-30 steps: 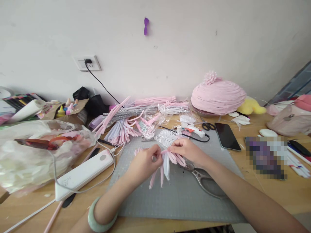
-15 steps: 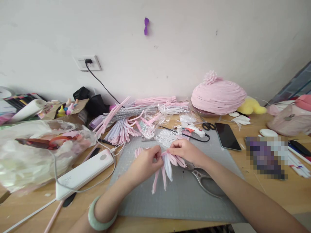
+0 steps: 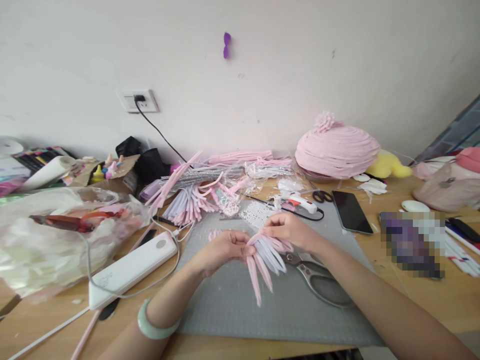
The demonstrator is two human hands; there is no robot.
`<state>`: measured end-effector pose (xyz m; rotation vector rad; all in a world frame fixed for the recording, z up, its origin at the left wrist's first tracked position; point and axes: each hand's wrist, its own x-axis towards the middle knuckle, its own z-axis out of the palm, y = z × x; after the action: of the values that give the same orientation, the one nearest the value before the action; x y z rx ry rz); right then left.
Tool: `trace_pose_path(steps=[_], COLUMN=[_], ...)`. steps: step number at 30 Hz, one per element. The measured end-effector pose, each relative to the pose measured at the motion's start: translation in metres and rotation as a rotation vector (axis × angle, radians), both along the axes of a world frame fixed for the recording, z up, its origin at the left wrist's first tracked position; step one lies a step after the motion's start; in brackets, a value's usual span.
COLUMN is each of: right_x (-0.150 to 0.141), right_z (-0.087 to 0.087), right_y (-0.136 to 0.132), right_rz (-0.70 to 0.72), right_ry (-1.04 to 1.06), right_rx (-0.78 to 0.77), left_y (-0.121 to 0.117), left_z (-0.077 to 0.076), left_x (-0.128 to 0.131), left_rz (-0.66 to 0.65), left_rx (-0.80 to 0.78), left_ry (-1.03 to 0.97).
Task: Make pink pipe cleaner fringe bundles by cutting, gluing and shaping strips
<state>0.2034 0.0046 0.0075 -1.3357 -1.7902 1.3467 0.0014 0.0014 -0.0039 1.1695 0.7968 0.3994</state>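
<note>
Over the grey cutting mat (image 3: 225,310), both hands pinch a small bunch of pink and pale blue pipe cleaners (image 3: 268,255), whose folded ends hang down and fan out. My left hand (image 3: 227,250) is closed on the bunch's left side, thumb against fingers. From above right, my right hand (image 3: 288,231) closes on its top. Metal scissors (image 3: 315,280) lie on the mat beneath my right forearm, their blades partly hidden. Behind my left fingers, more short pink pieces (image 3: 214,234) rest on the mat.
White pearl beads (image 3: 255,214), a glue gun (image 3: 302,202) and bundles of pipe cleaners (image 3: 191,202) lie at the back. A white power bank (image 3: 133,270) with cables is left, beside a plastic bag (image 3: 22,240). A phone (image 3: 352,211) and a pink domed object (image 3: 337,150) stand right.
The bunch has turned, its loose ends swinging to the right and spreading more. My left hand has opened out from a tight curl into a flatter pinch.
</note>
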Motion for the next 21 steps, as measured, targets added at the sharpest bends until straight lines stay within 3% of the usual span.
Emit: trace_pose_path(steps=[9, 16, 21], right_x=[-0.001, -0.003, 0.008], right_z=[0.000, 0.000, -0.004], right_y=[-0.003, -0.003, 0.006], right_rz=[0.049, 0.021, -0.003], right_ry=[-0.026, -0.052, -0.031], right_rx=[0.063, 0.102, 0.047], left_y=[-0.002, -0.007, -0.006], left_z=[-0.003, -0.008, -0.004], left_x=[0.002, 0.011, 0.012], left_rz=[0.113, 0.177, 0.199], left_rx=[-0.182, -0.130, -0.106], left_ry=[-0.030, -0.068, -0.132])
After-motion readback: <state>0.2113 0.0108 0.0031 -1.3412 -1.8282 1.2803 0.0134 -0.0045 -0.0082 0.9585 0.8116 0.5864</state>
